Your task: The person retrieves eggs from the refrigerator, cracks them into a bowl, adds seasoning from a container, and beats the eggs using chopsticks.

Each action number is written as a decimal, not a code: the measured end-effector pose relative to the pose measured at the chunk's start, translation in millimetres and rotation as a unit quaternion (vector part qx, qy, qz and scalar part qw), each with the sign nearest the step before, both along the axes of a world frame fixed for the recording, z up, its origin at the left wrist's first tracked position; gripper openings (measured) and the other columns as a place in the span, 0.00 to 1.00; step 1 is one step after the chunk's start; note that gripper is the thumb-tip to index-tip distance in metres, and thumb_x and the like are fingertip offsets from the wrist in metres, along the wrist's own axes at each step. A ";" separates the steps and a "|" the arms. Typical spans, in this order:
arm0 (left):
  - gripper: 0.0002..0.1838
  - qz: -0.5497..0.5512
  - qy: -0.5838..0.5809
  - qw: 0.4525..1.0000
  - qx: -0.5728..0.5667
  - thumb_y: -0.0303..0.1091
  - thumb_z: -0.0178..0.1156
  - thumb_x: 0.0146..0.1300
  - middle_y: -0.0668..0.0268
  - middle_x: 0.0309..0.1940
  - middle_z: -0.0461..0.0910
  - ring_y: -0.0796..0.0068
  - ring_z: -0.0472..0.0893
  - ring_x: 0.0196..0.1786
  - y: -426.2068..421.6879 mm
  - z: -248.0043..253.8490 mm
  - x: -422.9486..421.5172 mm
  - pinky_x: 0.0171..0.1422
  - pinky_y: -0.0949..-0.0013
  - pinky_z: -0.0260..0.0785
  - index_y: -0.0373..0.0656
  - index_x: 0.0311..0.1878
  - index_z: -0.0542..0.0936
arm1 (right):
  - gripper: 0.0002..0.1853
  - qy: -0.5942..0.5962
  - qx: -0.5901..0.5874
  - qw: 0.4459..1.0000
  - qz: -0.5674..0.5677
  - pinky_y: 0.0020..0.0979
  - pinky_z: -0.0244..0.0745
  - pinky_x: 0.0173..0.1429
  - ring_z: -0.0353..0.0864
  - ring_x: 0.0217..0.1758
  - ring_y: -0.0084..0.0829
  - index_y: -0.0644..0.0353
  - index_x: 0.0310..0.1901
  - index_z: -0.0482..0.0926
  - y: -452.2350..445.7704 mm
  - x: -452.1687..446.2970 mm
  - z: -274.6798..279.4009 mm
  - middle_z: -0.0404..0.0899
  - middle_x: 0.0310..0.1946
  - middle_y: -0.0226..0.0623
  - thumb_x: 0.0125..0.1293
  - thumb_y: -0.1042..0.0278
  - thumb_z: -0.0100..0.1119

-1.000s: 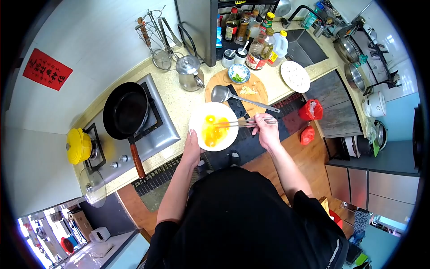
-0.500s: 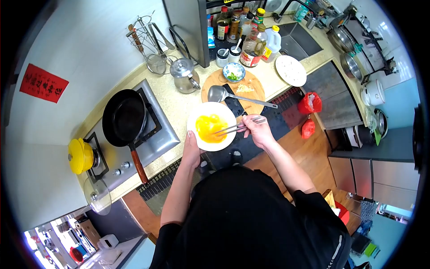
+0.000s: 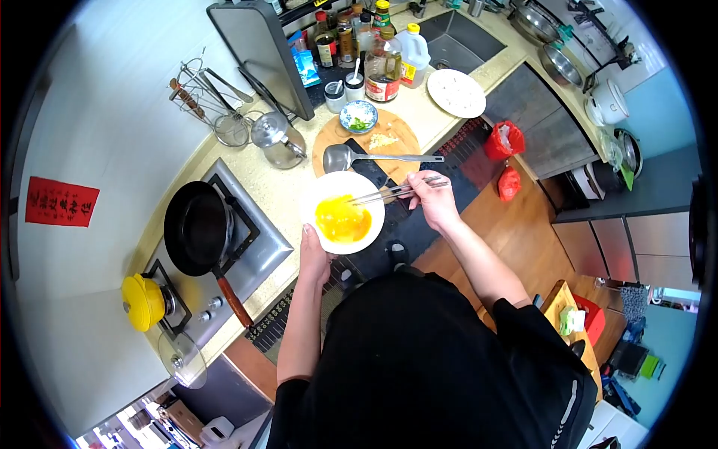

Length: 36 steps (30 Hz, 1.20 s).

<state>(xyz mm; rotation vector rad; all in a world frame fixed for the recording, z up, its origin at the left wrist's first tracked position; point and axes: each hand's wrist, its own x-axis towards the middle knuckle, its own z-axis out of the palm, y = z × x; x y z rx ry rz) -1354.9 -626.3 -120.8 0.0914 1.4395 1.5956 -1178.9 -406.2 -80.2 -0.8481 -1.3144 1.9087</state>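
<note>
A white bowl [image 3: 308,198] with yellow beaten egg [image 3: 342,221] in it is gripped at its lower left rim by my left hand [image 3: 314,258]. My right hand [image 3: 432,200] is closed around metal chopsticks [image 3: 374,196], whose tips reach into the egg. Just beyond the bowl, a metal ladle [image 3: 389,158] lies across a round wooden cutting board [image 3: 407,138]. Chopped garlic-like bits [image 3: 384,140] sit on the board, beside a dark knife blade [image 3: 364,150]. A small patterned bowl [image 3: 358,117] holding chopped greens stands at the board's far edge.
To the left, a black frying pan [image 3: 196,224] and a yellow pot [image 3: 143,303] stand on the gas stove [image 3: 258,251]. A metal pitcher [image 3: 278,142] is behind the board. Bottles [image 3: 384,71], a white plate [image 3: 456,93] and the sink [image 3: 464,45] are at the upper right.
The chopstick tips have moved up and left within the bowl, and the egg looks more mixed. The view has turned slightly; both hands keep their hold.
</note>
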 end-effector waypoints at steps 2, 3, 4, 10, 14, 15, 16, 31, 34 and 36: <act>0.30 -0.004 0.003 1.000 -0.001 0.57 0.29 0.79 0.61 0.52 0.79 0.73 0.85 0.43 2.0 -0.8 -1.3 0.36 0.74 0.78 0.46 0.71 0.59 | 0.10 -0.045 -0.037 0.994 0.096 0.23 0.77 0.24 0.87 0.30 0.30 0.65 0.37 0.80 -3.1 8.5 3.1 0.85 0.31 0.41 0.71 0.65 0.61; 0.30 -0.007 0.002 1.000 -0.001 0.57 0.29 0.79 0.61 0.52 0.79 0.74 0.85 0.42 3.2 -1.0 -1.3 0.36 0.74 0.78 0.46 0.71 0.59 | 0.10 -0.029 -0.039 0.995 0.086 0.23 0.77 0.23 0.87 0.30 0.30 0.65 0.38 0.80 -2.0 11.0 0.7 0.85 0.31 0.41 0.71 0.65 0.61; 0.30 -0.009 0.002 1.000 -0.001 0.57 0.29 0.79 0.61 0.52 0.79 0.74 0.85 0.42 4.9 -1.2 -1.2 0.36 0.74 0.78 0.46 0.71 0.59 | 0.10 -0.013 -0.041 0.996 0.076 0.23 0.77 0.23 0.87 0.30 0.31 0.65 0.38 0.80 -0.9 12.6 -0.7 0.85 0.31 0.41 0.71 0.65 0.61; 0.30 -0.021 -0.006 1.000 0.013 0.58 0.30 0.78 0.63 0.51 0.80 0.75 0.85 0.41 9.5 -2.1 -2.2 0.35 0.74 0.78 0.47 0.71 0.60 | 0.12 0.013 -0.083 0.996 0.041 0.23 0.75 0.20 0.86 0.27 0.29 0.65 0.34 0.81 -7.8 13.8 -4.0 0.84 0.28 0.39 0.70 0.63 0.64; 0.29 -0.012 -0.004 1.000 0.005 0.57 0.29 0.79 0.63 0.50 0.80 0.77 0.84 0.39 13.8 9.0 2.3 0.32 0.76 0.75 0.47 0.70 0.61 | 0.13 -0.024 -0.088 0.993 0.069 0.23 0.75 0.20 0.86 0.27 0.30 0.64 0.34 0.80 -10.4 12.9 -7.5 0.84 0.28 0.40 0.70 0.62 0.64; 0.29 -0.004 -0.005 1.000 0.006 0.57 0.29 0.79 0.64 0.49 0.80 0.77 0.84 0.38 16.3 11.7 5.2 0.31 0.76 0.74 0.47 0.70 0.61 | 0.12 -0.008 -0.088 0.995 0.052 0.23 0.75 0.21 0.87 0.28 0.31 0.64 0.36 0.80 -8.9 13.3 -9.6 0.85 0.29 0.40 0.71 0.63 0.62; 0.29 0.005 -0.006 1.000 0.007 0.57 0.29 0.79 0.64 0.48 0.81 0.78 0.83 0.36 18.3 12.9 6.9 0.29 0.77 0.72 0.47 0.70 0.61 | 0.11 0.008 -0.087 0.996 0.036 0.23 0.75 0.21 0.87 0.29 0.31 0.64 0.38 0.80 -6.8 13.8 -11.0 0.85 0.30 0.41 0.72 0.64 0.60; 0.29 -0.041 0.002 0.999 -0.004 0.58 0.29 0.79 0.67 0.40 0.80 0.81 0.78 0.28 26.9 13.1 7.3 0.25 0.79 0.67 0.47 0.69 0.62 | 0.13 -0.025 -0.071 0.997 0.037 0.23 0.75 0.22 0.87 0.29 0.31 0.64 0.35 0.81 -8.9 25.0 -7.1 0.85 0.30 0.40 0.72 0.62 0.60; 0.29 -0.053 0.003 0.998 -0.013 0.58 0.30 0.79 0.67 0.40 0.81 0.82 0.77 0.27 29.3 16.3 8.6 0.25 0.79 0.66 0.47 0.68 0.63 | 0.13 0.014 -0.085 0.996 -0.010 0.23 0.75 0.22 0.87 0.29 0.31 0.64 0.35 0.81 -5.0 28.0 -4.9 0.85 0.30 0.40 0.71 0.61 0.61; 0.29 -0.048 -0.004 0.999 -0.007 0.58 0.30 0.79 0.68 0.40 0.81 0.83 0.77 0.26 32.3 20.0 11.3 0.24 0.79 0.66 0.48 0.68 0.63 | 0.13 -0.010 -0.068 0.997 -0.025 0.22 0.75 0.23 0.87 0.29 0.30 0.63 0.35 0.81 -5.4 27.2 0.1 0.85 0.30 0.40 0.72 0.61 0.61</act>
